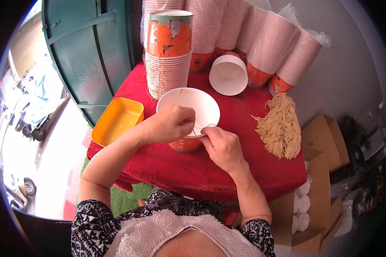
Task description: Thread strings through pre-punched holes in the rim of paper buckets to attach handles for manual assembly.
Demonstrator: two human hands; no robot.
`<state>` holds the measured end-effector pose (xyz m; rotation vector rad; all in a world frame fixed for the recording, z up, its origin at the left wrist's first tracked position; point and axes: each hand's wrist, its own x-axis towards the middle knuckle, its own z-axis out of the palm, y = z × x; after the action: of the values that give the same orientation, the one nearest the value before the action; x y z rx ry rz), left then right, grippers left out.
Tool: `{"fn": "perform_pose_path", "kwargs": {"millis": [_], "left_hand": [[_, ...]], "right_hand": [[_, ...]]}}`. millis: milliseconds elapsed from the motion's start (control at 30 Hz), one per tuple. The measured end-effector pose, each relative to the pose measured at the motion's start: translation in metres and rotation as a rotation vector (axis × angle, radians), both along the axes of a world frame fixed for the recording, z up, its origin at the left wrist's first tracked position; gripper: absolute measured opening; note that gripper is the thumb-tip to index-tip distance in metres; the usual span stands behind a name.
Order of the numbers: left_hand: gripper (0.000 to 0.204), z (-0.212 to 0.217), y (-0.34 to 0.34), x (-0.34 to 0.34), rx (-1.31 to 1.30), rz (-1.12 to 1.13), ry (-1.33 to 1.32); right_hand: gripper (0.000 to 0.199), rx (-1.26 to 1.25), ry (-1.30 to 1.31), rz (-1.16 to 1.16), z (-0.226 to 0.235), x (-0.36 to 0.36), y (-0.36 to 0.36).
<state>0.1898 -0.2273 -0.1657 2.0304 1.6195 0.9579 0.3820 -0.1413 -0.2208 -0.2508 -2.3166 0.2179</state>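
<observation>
An orange paper bucket point(185, 144) with a white inside stands upright near the front of the table. At its near rim, my left hand point(176, 123) is closed on a thin beige string point(197, 129), knuckles up over the opening. Pinched against the right side of that rim, my right hand point(223, 147) grips the string's other end. The string runs short between both hands; part of it is hidden by my fingers. A bundle of beige strings point(281, 126) lies on the table to the right. Behind the bucket rises a stack of nested buckets point(169, 43) with strings hanging down its side.
A yellow plastic basket point(120, 118) sits at the left edge of the red-covered table point(240, 171). Another bucket point(228, 76) lies on its side, mouth toward me. Plastic-wrapped bucket stacks point(272, 47) line the back. An open cardboard box point(319, 192) with white round items stands right of the table.
</observation>
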Motion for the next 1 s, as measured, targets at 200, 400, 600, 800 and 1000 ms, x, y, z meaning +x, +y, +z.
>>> {"fn": "perform_pose_path", "kwargs": {"millis": [200,400,600,800,1000], "left_hand": [[0.010,-0.001,-0.002,0.004,0.121,0.059,-0.017],[0.010,-0.029,0.016,0.013,0.191,0.153,0.188],[0.008,-0.059,0.019,0.021,0.286,0.214,0.361],[0.009,-0.080,0.018,0.038,0.307,0.251,0.404],[0.010,-0.096,0.012,0.049,0.280,0.259,0.372]], "right_hand": [[0.014,0.328,0.125,-0.023,-0.004,-0.007,0.022],[0.010,0.554,0.131,-0.055,-0.028,-0.012,0.052],[0.008,0.638,0.099,-0.055,-0.048,-0.018,0.061],[0.006,0.619,0.051,-0.044,-0.062,-0.011,0.057],[0.011,0.562,-0.068,-0.053,-0.072,-0.003,0.046]]}}
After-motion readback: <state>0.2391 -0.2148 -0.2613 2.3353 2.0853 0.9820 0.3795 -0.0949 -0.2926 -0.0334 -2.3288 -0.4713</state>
